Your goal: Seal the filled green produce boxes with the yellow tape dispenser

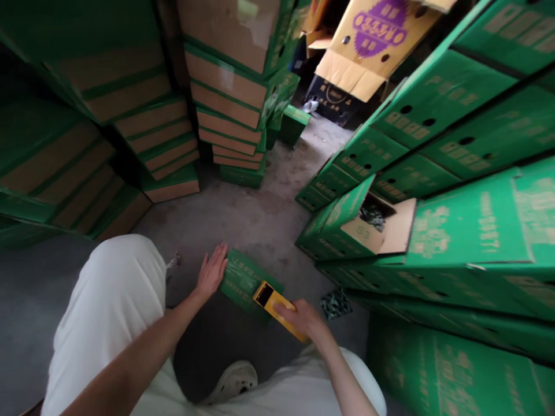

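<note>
A small green carton (243, 280) lies on the concrete floor in front of my knees. My left hand (211, 270) rests flat on its left end, fingers stretched out. My right hand (303, 319) is closed around a yellow tool (277, 306) with a dark window at its front. The tool's front end lies over the carton's right edge.
Stacks of green and brown cartons (225, 92) stand at left and centre. Green cartons (455, 173) are piled high at right, one with an open flap (396, 228). A crumpled dark green wrapper (336, 303) lies on the floor. A yellow box with purple print (373, 40) stands behind.
</note>
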A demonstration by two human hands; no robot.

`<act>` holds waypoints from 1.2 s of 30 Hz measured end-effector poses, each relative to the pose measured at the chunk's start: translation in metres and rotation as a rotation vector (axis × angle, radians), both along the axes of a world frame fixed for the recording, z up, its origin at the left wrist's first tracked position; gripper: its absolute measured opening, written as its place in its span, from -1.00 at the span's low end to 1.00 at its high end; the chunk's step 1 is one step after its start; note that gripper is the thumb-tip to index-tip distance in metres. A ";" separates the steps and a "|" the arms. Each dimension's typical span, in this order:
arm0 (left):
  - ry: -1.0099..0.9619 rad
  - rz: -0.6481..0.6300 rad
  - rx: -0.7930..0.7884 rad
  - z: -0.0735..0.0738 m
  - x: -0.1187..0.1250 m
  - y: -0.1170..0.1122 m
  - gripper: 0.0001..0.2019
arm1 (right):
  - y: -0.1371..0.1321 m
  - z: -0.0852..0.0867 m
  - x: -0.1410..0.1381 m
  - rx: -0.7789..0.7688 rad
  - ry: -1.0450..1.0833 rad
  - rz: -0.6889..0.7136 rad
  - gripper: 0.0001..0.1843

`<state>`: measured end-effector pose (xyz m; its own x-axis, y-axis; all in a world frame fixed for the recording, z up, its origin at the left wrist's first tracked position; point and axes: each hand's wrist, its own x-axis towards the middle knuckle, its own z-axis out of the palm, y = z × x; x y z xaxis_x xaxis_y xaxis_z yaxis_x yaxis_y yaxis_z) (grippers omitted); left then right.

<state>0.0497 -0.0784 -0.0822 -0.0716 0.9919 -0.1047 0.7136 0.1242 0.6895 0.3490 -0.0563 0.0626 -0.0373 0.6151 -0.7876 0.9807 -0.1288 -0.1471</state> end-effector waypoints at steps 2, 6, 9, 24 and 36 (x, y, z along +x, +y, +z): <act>0.196 -0.237 0.143 0.014 0.011 -0.008 -0.45 | -0.001 -0.003 -0.001 0.005 0.024 -0.019 -0.27; 0.354 -0.893 0.276 0.037 0.030 -0.017 -0.25 | -0.008 -0.010 0.004 0.010 0.116 -0.017 -0.29; 0.397 -1.034 0.267 0.041 0.036 -0.011 -0.12 | -0.016 -0.015 0.025 -0.027 0.228 -0.014 -0.31; 0.256 -1.192 0.132 0.050 0.091 -0.010 -0.10 | -0.047 -0.047 0.125 0.004 0.169 -0.106 -0.34; 0.305 -1.277 0.135 0.033 0.109 -0.012 -0.11 | -0.054 -0.041 0.165 -0.049 0.116 -0.214 -0.40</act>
<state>0.1585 -0.0900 -0.0497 0.9134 0.3797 -0.1468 0.4044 -0.8044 0.4353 0.5140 -0.1108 0.0217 -0.0020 0.5798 -0.8148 0.9073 -0.3416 -0.2453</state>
